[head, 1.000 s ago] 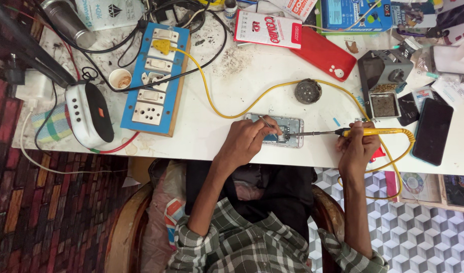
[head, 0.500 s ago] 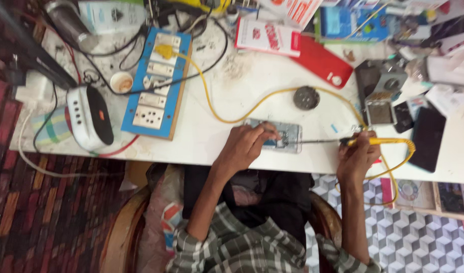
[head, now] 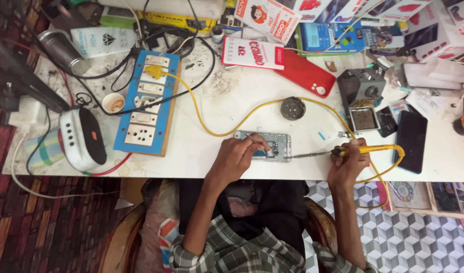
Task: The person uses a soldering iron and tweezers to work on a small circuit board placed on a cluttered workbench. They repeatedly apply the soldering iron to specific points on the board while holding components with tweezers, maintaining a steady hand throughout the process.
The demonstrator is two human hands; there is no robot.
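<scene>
Soldering an opened phone (head: pixel 265 146) near the table's (head: pixel 232 101) front edge: left hand (head: pixel 237 156) pinching thin tweezers (head: pixel 256 140) on the board, right hand (head: pixel 348 164) clamped around a yellow iron (head: pixel 363 149), needing a steady tip and brief touches.

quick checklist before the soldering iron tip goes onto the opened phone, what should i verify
1. Opened phone lies flat on the table: ok.
2. Left hand steadies the phone, with a thin tool in its grip: ok.
3. Right hand holds the soldering iron by its yellow handle: ok.
4. Iron tip on the right spot: cannot tell, too small.
5. Yellow cord clear of the phone: not ok, it runs right along its top edge.
6. Iron hot: cannot tell.
</scene>
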